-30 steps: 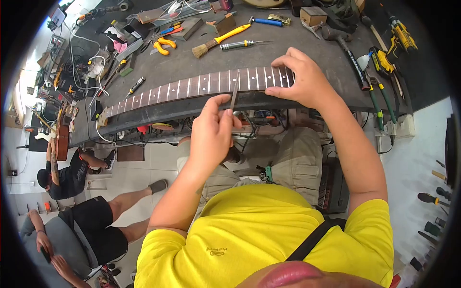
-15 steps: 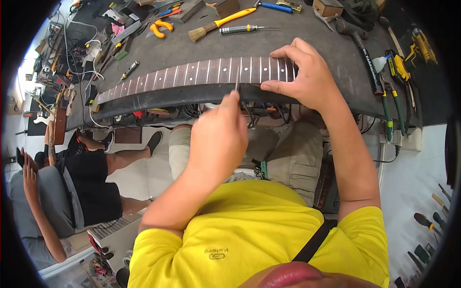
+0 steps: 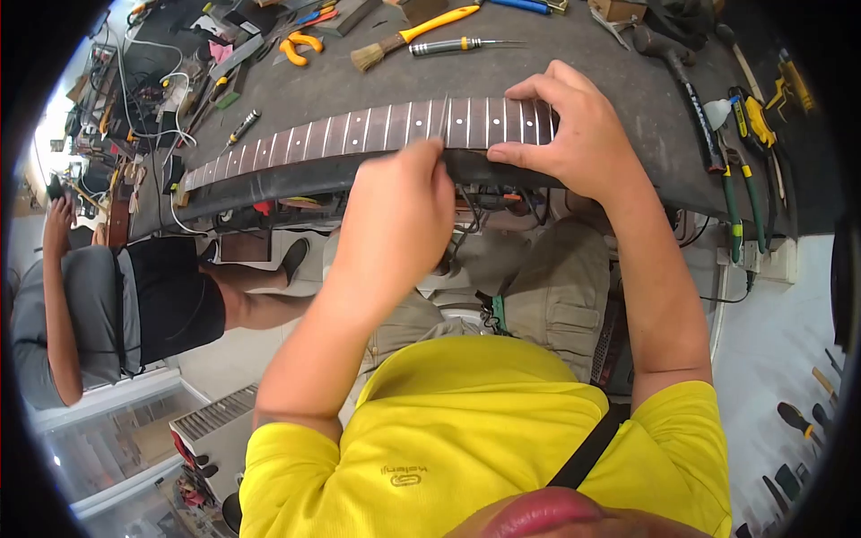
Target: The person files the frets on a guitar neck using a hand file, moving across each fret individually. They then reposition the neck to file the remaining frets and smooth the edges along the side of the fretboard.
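Note:
A guitar fretboard (image 3: 341,133), dark wood with pale fret lines and white dots, lies along the front edge of the bench. My left hand (image 3: 399,215) is closed around a thin metal tool, perhaps a slim file (image 3: 446,115). Its narrow blade points away from me and lies across the fretboard near a fret line; the handle is hidden in my fingers. At the right end, my right hand (image 3: 574,130) clasps the fretboard, thumb on the near edge and fingers on the far edge.
On the dark bench (image 3: 296,94) behind lie a yellow-handled brush (image 3: 413,38), a silver pick-like tool (image 3: 457,45) and orange pliers (image 3: 299,47). A hammer (image 3: 682,94) and green-handled pliers (image 3: 734,211) lie right. Cables clutter the left, where another person (image 3: 85,305) is.
My left hand has shifted slightly up and left, with the thin tool's blade farther across the fretboard. My right hand keeps its hold. The other person on the left has changed posture.

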